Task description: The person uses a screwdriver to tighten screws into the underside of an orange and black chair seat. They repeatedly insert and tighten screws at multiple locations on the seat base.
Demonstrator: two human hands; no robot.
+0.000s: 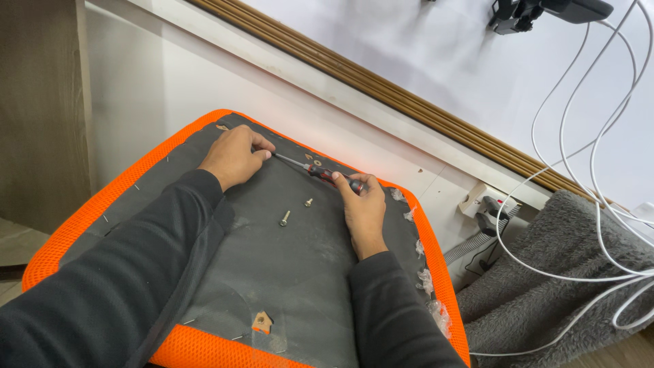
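Note:
An upturned chair seat (272, 272) lies before me, dark grey underneath with an orange mesh rim (88, 211). My right hand (362, 208) grips the red and black handle of a screwdriver (320, 172). Its metal shaft points left toward my left hand (235, 157), whose fingers pinch around the tip at the seat's far edge. What sits under the tip is hidden by the fingers. Two loose screws (285, 218) (308, 202) lie on the grey panel between my hands.
A white wall with a brown ribbed trim (381, 85) runs behind the seat. A power strip with plugs (487, 204) sits to the right, with white cables (579, 157) looping over a grey fuzzy blanket (545, 272). A wooden panel (41, 102) stands left.

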